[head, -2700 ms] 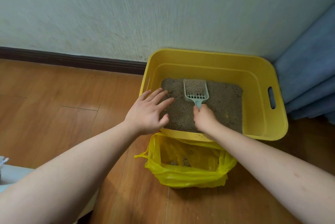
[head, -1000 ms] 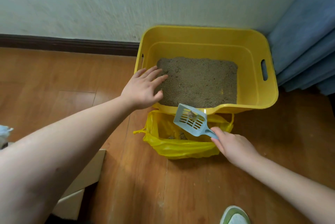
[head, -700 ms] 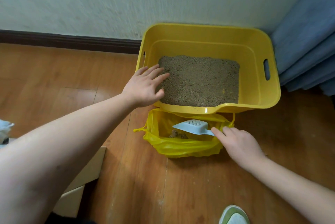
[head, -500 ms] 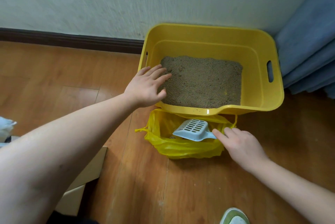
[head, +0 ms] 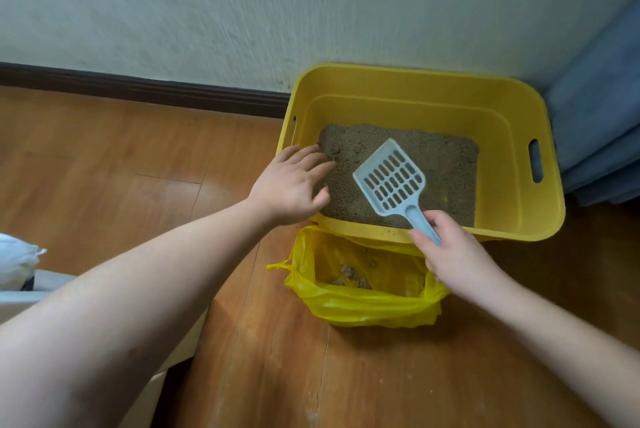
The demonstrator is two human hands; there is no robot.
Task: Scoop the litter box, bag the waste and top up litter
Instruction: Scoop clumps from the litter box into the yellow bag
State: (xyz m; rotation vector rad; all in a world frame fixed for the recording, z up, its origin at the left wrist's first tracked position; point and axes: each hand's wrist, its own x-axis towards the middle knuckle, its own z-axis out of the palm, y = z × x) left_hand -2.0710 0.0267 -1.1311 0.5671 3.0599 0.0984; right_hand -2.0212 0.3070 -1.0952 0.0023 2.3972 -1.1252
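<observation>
A yellow litter box stands against the wall, its floor covered with grey-brown litter. My left hand rests flat on the box's near-left rim, fingers spread over the litter. My right hand grips the handle of a pale blue slotted scoop, which is held empty and tilted above the litter's near side. In front of the box an open yellow plastic bag sits on the floor with a few grey clumps inside.
Wooden floor spreads to the left and toward me. A dark baseboard runs along the wall. Blue curtain folds hang right of the box. A pale box edge and a white bag lie at lower left.
My right hand tipped the scoop upside down over the yellow bag, then lifted it, empty, back over the litter in the box. My left hand stayed on the rim.
</observation>
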